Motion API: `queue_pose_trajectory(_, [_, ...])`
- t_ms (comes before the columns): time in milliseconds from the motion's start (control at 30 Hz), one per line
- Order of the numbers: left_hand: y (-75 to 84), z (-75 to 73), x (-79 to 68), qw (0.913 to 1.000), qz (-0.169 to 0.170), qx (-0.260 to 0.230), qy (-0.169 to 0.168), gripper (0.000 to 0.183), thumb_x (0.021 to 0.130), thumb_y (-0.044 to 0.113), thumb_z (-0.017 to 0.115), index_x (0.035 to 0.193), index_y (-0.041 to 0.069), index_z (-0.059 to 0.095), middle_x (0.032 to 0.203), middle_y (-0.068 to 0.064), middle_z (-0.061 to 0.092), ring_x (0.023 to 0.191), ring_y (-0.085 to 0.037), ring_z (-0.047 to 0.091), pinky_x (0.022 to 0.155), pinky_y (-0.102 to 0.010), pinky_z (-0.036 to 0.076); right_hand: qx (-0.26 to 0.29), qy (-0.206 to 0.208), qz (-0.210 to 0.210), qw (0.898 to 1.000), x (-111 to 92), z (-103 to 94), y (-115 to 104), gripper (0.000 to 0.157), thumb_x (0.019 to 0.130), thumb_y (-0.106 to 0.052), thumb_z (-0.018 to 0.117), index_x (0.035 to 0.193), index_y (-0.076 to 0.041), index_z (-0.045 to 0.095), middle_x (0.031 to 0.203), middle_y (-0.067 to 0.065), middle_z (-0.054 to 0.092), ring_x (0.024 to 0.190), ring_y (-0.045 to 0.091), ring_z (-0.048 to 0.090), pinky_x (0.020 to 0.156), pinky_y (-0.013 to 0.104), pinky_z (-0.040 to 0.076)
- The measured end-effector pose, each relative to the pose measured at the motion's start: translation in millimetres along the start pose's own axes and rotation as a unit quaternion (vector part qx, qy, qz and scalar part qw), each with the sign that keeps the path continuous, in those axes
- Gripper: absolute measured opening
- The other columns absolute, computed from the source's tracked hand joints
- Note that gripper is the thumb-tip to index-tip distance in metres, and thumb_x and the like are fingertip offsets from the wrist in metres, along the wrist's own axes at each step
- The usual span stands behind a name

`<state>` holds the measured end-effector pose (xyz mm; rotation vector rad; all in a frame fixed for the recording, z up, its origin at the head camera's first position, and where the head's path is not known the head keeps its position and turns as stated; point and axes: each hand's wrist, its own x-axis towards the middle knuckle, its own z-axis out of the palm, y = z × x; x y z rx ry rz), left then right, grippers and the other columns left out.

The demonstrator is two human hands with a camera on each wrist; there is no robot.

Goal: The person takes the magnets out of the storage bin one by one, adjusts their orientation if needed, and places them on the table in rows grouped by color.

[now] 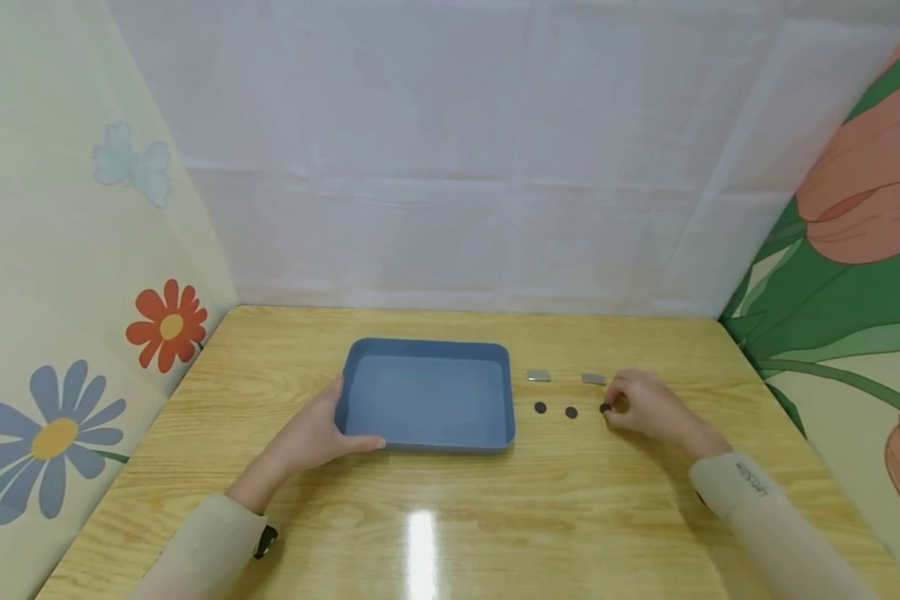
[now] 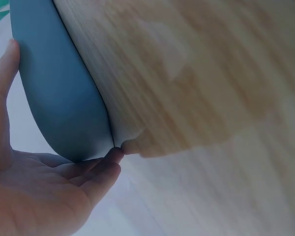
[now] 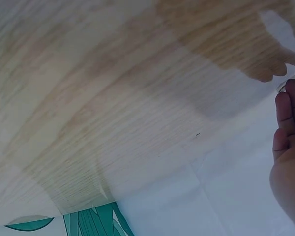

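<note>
A shallow blue rectangular tray (image 1: 427, 450) lies on the wooden table. My left hand (image 1: 318, 425) grips its near left corner, thumb along the front wall and fingers at the left side. The left wrist view shows the tray's outer wall (image 2: 59, 83) between thumb and fingers, the fingertips down at the tabletop. Right of the tray, my right hand (image 1: 648, 407) pinches a small black disc (image 1: 606, 408) between thumb and forefinger, close over the table. Two similar black discs, one (image 1: 541, 407) and another (image 1: 572, 412), lie in a row between tray and hand.
Behind the discs lie two small flat silver-grey rectangles, one (image 1: 538, 376) near the tray and one (image 1: 593, 378) beside my right hand. A white cloth (image 1: 450, 167) hangs behind the table (image 1: 495, 525); flowered panels stand at both sides.
</note>
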<state>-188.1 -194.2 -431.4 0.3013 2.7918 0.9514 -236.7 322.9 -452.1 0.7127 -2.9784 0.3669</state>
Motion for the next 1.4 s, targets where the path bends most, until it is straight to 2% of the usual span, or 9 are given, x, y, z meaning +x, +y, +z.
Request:
queue_pose_trajectory(200, [-0.1,0.1,-0.3,1.0,-0.001,0.001,-0.001,0.137,0.078,0.061,0.084,0.162,-0.007,0.0,0.17,-0.031,0.012,0.154,-0.053,0.023,0.121,-0.067,0.032,-0.003,0.008,0.002,1.0,3.5,2.7,-10.8,0.013,0.083,-0.024,0.083,0.089,-0.016,0.075,0.089,-0.004,0.067,0.086,0.018,0.061,0.091,0.052,0.052])
queue_pose_trajectory(367, [0.1,-0.8,-1.8,1.0,-0.007,0.005,-0.003,0.138,0.077,0.063,0.083,0.162,-0.008,0.001,0.169,-0.031,0.012,0.153,-0.054,0.023,0.121,-0.067,0.032,-0.01,0.013,-0.031,0.999,10.7,11.2,-27.5,0.019,0.083,-0.031,0.085,0.091,-0.015,0.077,0.095,0.0,0.07,0.1,0.028,0.066,0.097,0.053,0.052])
queue_pose_trajectory(433, [0.0,-0.9,-2.0,1.0,-0.007,0.005,-0.003,0.138,0.077,0.063,0.083,0.162,-0.008,0.001,0.169,-0.032,0.012,0.153,-0.054,0.023,0.121,-0.067,0.032,-0.009,0.017,-0.043,0.999,13.8,14.6,-33.5,0.019,0.084,-0.03,0.085,0.091,-0.015,0.077,0.094,-0.002,0.069,0.099,0.025,0.066,0.096,0.052,0.052])
queue_pose_trajectory(533, [-0.4,-0.7,-2.2,1.0,-0.007,0.004,-0.003,0.137,0.078,0.062,0.083,0.162,-0.008,0.001,0.169,-0.032,0.012,0.153,-0.054,0.022,0.121,-0.067,0.031,-0.003,0.022,-0.047,0.999,17.3,17.6,-40.5,0.014,0.084,-0.027,0.085,0.089,-0.017,0.077,0.089,-0.005,0.065,0.087,0.016,0.059,0.09,0.047,0.051])
queue_pose_trajectory(733, [-1.7,0.5,-2.6,1.0,-0.008,0.003,-0.003,0.137,0.078,0.062,0.083,0.162,-0.008,0.001,0.169,-0.032,0.011,0.154,-0.053,0.022,0.122,-0.067,0.031,0.005,0.017,-0.032,0.999,20.1,19.1,-44.6,0.01,0.086,-0.023,0.083,0.089,-0.017,0.076,0.09,-0.005,0.067,0.088,0.015,0.06,0.092,0.048,0.051])
queue_pose_trajectory(1033, [-2.5,-0.1,0.8,1.0,0.0,0.0,0.001,0.137,0.077,0.061,0.084,0.163,-0.006,0.0,0.17,-0.031,0.012,0.154,-0.053,0.022,0.121,-0.067,0.031,0.013,0.011,-0.007,1.0,19.7,18.2,-42.7,0.013,0.088,-0.026,0.083,0.093,-0.016,0.077,0.095,-0.003,0.068,0.094,0.019,0.062,0.097,0.05,0.051])
queue_pose_trajectory(1167, [-3.3,1.1,1.8,0.9999,0.009,-0.012,0.002,0.136,0.077,0.056,0.087,0.163,-0.007,0.001,0.17,-0.031,0.013,0.154,-0.053,0.023,0.122,-0.067,0.03,0.025,0.015,-0.003,1.0,18.9,18.0,-43.1,0.014,0.088,-0.025,0.082,0.095,-0.015,0.077,0.097,-0.001,0.069,0.096,0.021,0.063,0.094,0.05,0.051])
queue_pose_trajectory(1300, [-1.1,-1.7,1.1,0.9996,0.005,-0.026,-0.011,0.137,0.078,0.053,0.087,0.161,-0.01,-0.002,0.168,-0.035,0.009,0.153,-0.056,0.021,0.122,-0.069,0.029,0.036,0.023,0.003,0.999,21.0,16.2,-44.8,0.017,0.089,-0.025,0.081,0.098,-0.012,0.077,0.101,0.003,0.071,0.1,0.026,0.064,0.094,0.052,0.051])
queue_pose_trajectory(1400, [0.8,-6.5,0.3,0.999,-0.014,-0.032,-0.026,0.135,0.082,0.054,0.083,0.161,-0.01,-0.006,0.168,-0.037,0.002,0.154,-0.057,0.015,0.122,-0.07,0.026,0.046,0.029,0.014,0.998,22.9,14.1,-45.6,0.021,0.09,-0.025,0.08,0.103,-0.01,0.077,0.104,0.005,0.072,0.102,0.027,0.065,0.095,0.053,0.051])
